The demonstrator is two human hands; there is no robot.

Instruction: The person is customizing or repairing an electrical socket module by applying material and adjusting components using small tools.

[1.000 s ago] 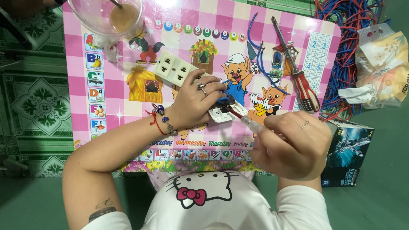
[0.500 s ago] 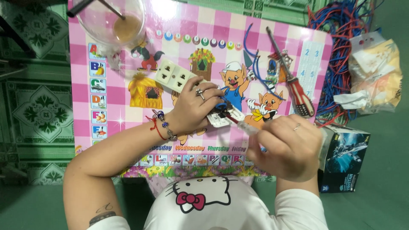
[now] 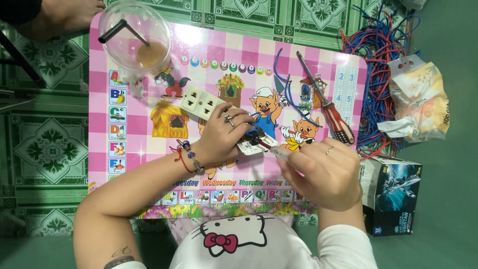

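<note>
On our pink table [image 3: 149, 149], our left hand [image 3: 221, 134] clamps a white socket [image 3: 251, 146]; right hand [image 3: 323, 172], fingers closed, grips a screwdriver [image 3: 279, 151] touching it

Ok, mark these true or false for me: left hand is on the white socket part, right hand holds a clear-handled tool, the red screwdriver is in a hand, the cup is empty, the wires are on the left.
1. The left hand rests on the white socket part. True.
2. The right hand holds a clear-handled tool pointed at that part. True.
3. The red-handled screwdriver is in a hand. False: it lies loose on the pink table.
4. The plastic cup is empty. False: brownish liquid and a straw are in it.
5. The red and blue wires lie at the left. False: they are at the upper right.
</note>
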